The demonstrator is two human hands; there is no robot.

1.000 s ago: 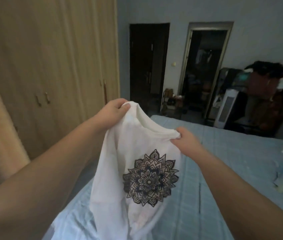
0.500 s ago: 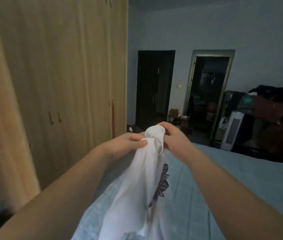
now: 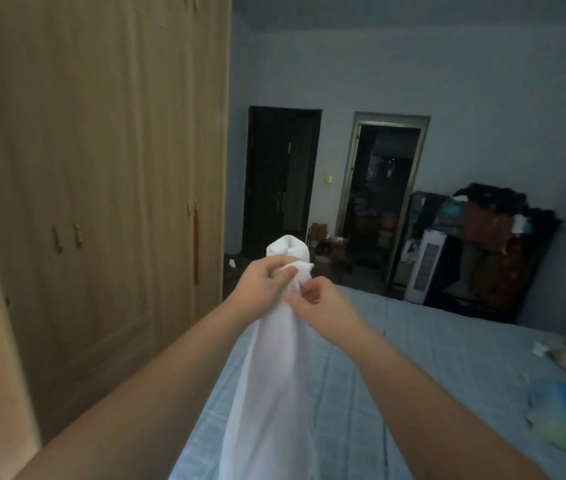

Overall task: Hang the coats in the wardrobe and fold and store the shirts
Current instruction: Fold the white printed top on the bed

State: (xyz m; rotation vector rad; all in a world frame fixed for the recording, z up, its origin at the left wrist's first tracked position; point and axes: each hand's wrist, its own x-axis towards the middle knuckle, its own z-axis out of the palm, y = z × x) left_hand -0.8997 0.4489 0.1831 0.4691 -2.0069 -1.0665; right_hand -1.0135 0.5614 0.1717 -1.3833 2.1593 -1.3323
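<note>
shirt (image 3: 274,375): white, bunched, long axis pretty much vertical, top end pointing up, rest hanging over the bed's near edge
left hand (image 3: 260,284): fingers curled tight round the bunched top
right hand (image 3: 323,311): right beside it, pinching the fabric
bed (image 3: 430,368): blue, underneath
wardrobe (image 3: 101,168): off left
</note>
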